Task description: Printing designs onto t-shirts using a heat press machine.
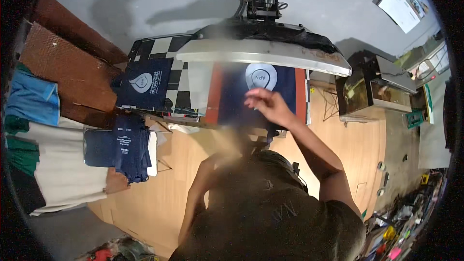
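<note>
A dark navy fabric piece with a pale round print lies on a reddish-orange pad, under the raised metal plate of a heat press. Above the print's lower edge is my right hand, its fingers curled; whether it pinches something small is unclear. My left forearm bends in towards my body, and a blurred smear on the view hides the left hand. Left of the pad, another navy printed piece rests on the black-and-white checkered tabletop.
On the left, a stack of navy printed fabric sits beside cream cloth and blue cloth. A glass tank stands at the right near the wall. Assorted clutter lines the lower right floor.
</note>
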`<state>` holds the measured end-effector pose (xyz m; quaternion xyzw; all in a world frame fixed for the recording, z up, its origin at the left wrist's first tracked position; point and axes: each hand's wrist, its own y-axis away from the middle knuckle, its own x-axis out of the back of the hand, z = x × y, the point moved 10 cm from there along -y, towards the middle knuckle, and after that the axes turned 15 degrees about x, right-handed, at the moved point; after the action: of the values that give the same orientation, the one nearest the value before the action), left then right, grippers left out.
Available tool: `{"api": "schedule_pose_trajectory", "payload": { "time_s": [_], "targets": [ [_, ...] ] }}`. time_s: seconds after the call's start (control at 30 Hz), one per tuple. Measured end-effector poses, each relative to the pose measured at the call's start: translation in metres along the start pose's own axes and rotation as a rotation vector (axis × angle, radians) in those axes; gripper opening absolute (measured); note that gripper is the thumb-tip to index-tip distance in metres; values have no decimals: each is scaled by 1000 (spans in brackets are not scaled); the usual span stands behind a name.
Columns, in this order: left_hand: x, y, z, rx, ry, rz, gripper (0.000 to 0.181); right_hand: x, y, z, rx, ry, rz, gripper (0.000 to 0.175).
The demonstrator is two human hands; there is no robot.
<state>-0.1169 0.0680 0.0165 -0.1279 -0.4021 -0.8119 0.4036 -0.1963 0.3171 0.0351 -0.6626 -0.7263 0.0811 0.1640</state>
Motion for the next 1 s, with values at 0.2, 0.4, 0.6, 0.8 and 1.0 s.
{"api": "schedule_pose_trajectory", "payload": {
  "time_s": [0.2,0.4,0.6,0.8,1.0],
  "targets": [
    [0,-31,74,-250,-68,23,39,-51,30,-49,7,26,6,36],
    [-14,-19,102,-447,482,-311,38,-72,58,-89,85,224,-99,37],
    [-20,-11,66,-211,6,-294,29,-89,90,-68,-123,-6,158,44],
    [-3,13,94,-817,-135,-342,37,-92,110,-82,-131,238,293,55],
    [25,24,140,-994,-264,-251,74,-41,107,-135,-5,638,340,82]
  ]
}}
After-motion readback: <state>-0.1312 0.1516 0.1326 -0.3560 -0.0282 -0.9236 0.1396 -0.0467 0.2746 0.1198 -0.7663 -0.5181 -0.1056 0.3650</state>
